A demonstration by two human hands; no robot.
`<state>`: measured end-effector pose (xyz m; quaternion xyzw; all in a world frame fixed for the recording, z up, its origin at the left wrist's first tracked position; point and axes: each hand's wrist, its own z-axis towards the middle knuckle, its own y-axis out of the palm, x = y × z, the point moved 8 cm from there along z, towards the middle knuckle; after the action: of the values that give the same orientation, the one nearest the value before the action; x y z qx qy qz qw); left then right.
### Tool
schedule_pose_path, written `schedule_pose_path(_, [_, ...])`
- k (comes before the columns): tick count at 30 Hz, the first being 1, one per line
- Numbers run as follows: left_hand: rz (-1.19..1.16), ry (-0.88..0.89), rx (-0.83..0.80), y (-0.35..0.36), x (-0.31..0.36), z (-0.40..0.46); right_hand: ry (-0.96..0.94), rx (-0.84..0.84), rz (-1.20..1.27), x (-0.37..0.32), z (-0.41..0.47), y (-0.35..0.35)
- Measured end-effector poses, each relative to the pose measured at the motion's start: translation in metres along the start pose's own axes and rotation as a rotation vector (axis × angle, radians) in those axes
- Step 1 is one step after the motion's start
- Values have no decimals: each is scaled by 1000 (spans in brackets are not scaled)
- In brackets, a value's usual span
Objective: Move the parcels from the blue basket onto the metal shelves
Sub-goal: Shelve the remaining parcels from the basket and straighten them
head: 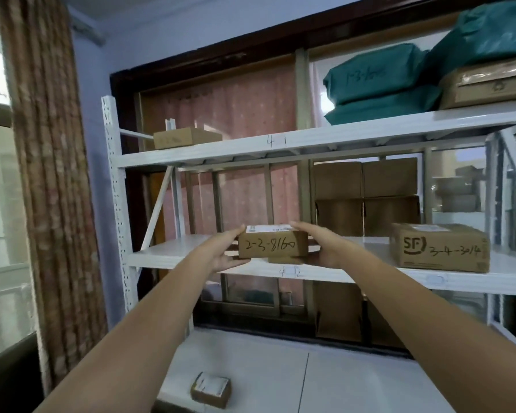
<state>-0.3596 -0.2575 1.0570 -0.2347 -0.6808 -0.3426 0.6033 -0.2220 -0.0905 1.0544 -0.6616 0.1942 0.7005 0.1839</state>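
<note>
The small brown parcel (272, 244), marked by hand "2-3-8160" and carrying a white label on top, is at the front edge of the middle shelf (173, 254) of the white metal rack. The left hand (225, 251) holds its left end and the right hand (318, 248) holds its right end, fingers curled around the sides, so both hands grip it. It seems to sit on the shelf board or just above it; from this angle I cannot tell if it already rests there.

To the right of this parcel, on the same shelf and well apart, stands a bigger SF box (440, 248), and behind that some plain cartons (367, 195) are stacked. Above the parcel, the upper shelf (251, 150) has a small flat box (185, 138) at the left and green soft bags (382, 84) at the right. Below the parcel, on the bottom level, lies one more small parcel (211, 389).

The blue basket is not in view, so how many parcels remain cannot be judged. Several parcels are already on the shelves; this one I judge is almost placed, and only letting it go is left.
</note>
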Motion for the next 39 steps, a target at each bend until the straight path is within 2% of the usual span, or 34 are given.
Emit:
schedule_pose_path(3, [33, 74, -168, -1, 24, 23, -81, -40, 3, -26, 14, 6])
schedule_pose_path(5, [80, 135, -217, -4, 38, 39, -139, -10, 4, -45, 28, 2])
schedule_pose_path(8, [117, 237, -185, -9, 59, 69, -223, 75, -81, -75, 52, -4])
schedule_pose_path(13, [250, 436, -112, 1, 124, 113, -486, 207, -418, -143, 92, -14])
schedule_pose_path(17, [405, 691, 7, 18, 201, 143, -726, 363, -631, -210, 110, -27])
schedule_pose_path(20, [549, 850, 70, 38, 252, 165, -815, 527, -785, -260, 128, -40])
schedule_pose_path(24, [686, 972, 149, 54, 298, 204, -754, 765, -1023, -304, 165, -53])
schedule_pose_path(29, [818, 941, 117, 59, 317, 263, -503, 794, -1174, -309, 208, -69])
schedule_pose_path(32, [941, 933, 239, 54, 314, 287, -371, 888, -1304, -307, 221, -73])
schedule_pose_path(34, [989, 955, 287, 52, 312, 293, -338, 891, -1297, -307, 222, -74])
schedule_pose_path(39, [1072, 946, 228, 54, 316, 296, -306, 892, -1306, -306, 222, -75])
